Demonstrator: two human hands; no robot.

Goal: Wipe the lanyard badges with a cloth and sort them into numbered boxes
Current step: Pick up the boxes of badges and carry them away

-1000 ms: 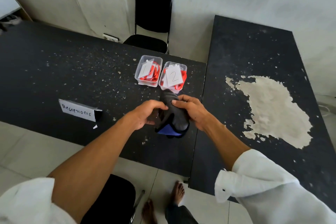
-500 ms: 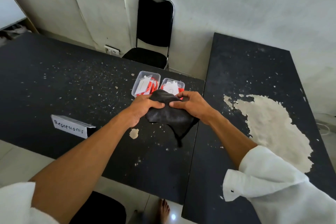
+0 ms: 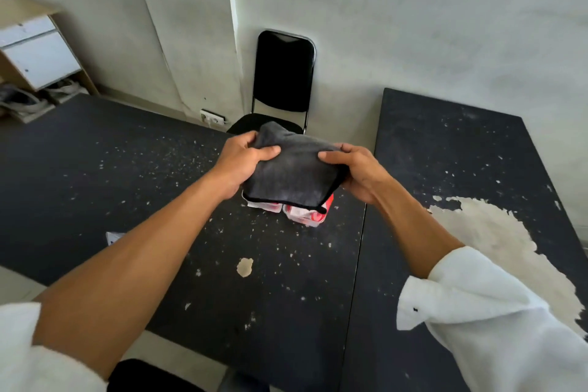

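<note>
Both hands are full of the same thing: the left hand [image 3: 245, 162] grips one end of the dark grey cloth [image 3: 292, 172], thumb on top and fingers curled under, and the right hand [image 3: 356, 172] pinches the other end the same way. The cloth is bunched and stretched between them, its long side running left to right.

It hangs right above the two boxes [image 3: 305, 216], which sit side by side on the black, chipped table [image 3: 127, 169]. Only their near edges and some red lanyards [image 3: 329, 202] show under the cloth's black hem. So the boxes lie straight down from the hands, with the left hand over the left box and the right hand over the right one.

A badge may be wrapped inside the cloth, but the folds hide it.

No writing can be read. The number labels are covered, and a white card [image 3: 113, 236] by the left forearm shows only a corner (blank from here).
</note>
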